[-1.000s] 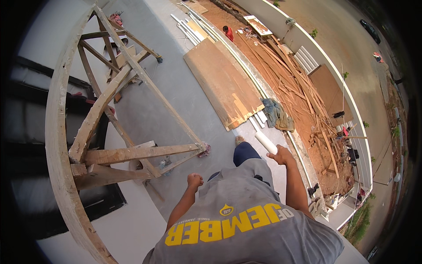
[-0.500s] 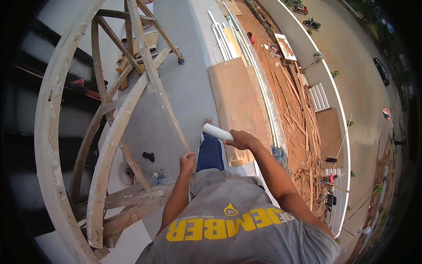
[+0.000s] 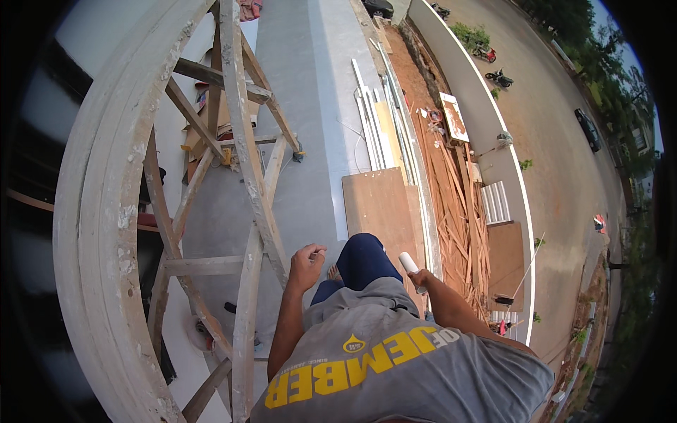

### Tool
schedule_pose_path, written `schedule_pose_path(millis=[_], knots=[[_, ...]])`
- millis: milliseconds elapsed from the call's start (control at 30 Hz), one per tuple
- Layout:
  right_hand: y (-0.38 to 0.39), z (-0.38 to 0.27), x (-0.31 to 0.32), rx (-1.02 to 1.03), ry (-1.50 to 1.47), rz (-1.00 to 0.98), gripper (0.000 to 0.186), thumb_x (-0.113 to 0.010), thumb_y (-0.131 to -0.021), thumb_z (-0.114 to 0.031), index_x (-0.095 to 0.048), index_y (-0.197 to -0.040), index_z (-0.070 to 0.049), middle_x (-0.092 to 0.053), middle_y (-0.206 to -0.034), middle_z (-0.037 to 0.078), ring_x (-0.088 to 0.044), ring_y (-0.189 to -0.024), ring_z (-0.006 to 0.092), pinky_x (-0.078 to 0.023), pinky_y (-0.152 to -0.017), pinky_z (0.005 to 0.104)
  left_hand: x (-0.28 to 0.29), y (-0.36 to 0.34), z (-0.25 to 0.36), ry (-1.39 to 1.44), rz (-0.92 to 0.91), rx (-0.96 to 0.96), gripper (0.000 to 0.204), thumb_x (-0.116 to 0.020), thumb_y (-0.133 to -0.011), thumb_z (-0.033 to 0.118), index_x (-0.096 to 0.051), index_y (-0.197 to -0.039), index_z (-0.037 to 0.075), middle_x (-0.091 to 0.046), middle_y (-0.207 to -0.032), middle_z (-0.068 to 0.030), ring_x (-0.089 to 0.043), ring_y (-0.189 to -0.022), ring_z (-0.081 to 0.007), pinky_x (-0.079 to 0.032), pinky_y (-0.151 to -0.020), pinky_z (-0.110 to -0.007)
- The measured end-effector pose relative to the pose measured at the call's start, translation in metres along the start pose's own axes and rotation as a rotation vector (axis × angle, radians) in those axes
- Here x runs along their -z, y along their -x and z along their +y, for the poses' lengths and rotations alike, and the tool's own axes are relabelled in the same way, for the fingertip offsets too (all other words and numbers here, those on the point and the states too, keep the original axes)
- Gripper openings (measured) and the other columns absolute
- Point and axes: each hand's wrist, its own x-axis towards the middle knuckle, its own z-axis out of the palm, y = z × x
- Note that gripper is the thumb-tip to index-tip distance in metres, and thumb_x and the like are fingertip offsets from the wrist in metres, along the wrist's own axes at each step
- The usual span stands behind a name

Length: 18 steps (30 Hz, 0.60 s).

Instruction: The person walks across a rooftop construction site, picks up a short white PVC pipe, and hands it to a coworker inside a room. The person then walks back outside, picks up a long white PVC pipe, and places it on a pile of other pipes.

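My right hand point(image 3: 422, 279) is wrapped round the lower end of a smooth white cylinder point(image 3: 407, 261), whose upper end sticks out past the fingers. My left hand point(image 3: 306, 267) is raised with its fingers curled together, beside a leg of a paint-spattered wooden trestle point(image 3: 242, 134). A gap shows between that hand and the wood. Whether something small sits in its fingertips I cannot make out. My raised knee point(image 3: 368, 257), in dark blue trousers, is between the two hands, and a bare foot point(image 3: 333, 272) shows on the grey floor.
Crossed trestle beams fill the left side. Ahead on the grey floor point(image 3: 293, 190) lie a plywood sheet point(image 3: 377, 204) and long white strips point(image 3: 367, 120). Beyond the floor's right edge are loose timber pieces point(image 3: 458, 218) and a white boundary wall point(image 3: 518, 190).
My left hand has come away from the trestle's leg. My right hand has moved right and nearer my body with the white cylinder. One knee has risen, and the view has shifted.
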Motion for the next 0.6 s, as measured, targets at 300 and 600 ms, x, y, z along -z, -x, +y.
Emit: schedule_pose_path(millis=[300, 600], knots=[[-0.089, -0.129, 0.081, -0.041, 0.034, -0.025, 0.073, -0.064, -0.091, -0.063, -0.069, -0.112, 0.006, -0.072, -0.089, 0.021, -0.074, -0.073, 0.0346, -0.060, -0.056, 0.0471, 0.050, -0.163, 0.092, 0.013, -0.240, -0.029, 0.035, -0.062, -0.096, 0.018, -0.068, -0.124, -0.002, -0.072, -0.115, -0.0227, -0.073, -0.100, -0.0288, -0.057, -0.087, -0.038], [-0.142, -0.499, 0.249, 0.478, 0.183, 0.134, 0.075, -0.067, -0.089, -0.061, -0.065, -0.114, 0.010, -0.072, -0.092, 0.025, -0.075, -0.086, 0.0336, -0.062, -0.065, 0.0444, 0.091, -0.375, 0.151, 0.040, -0.134, 0.023, 0.035, -0.064, -0.097, 0.015, -0.067, -0.128, 0.000, -0.074, -0.111, -0.0163, -0.071, -0.100, -0.0229, -0.054, -0.091, -0.035]])
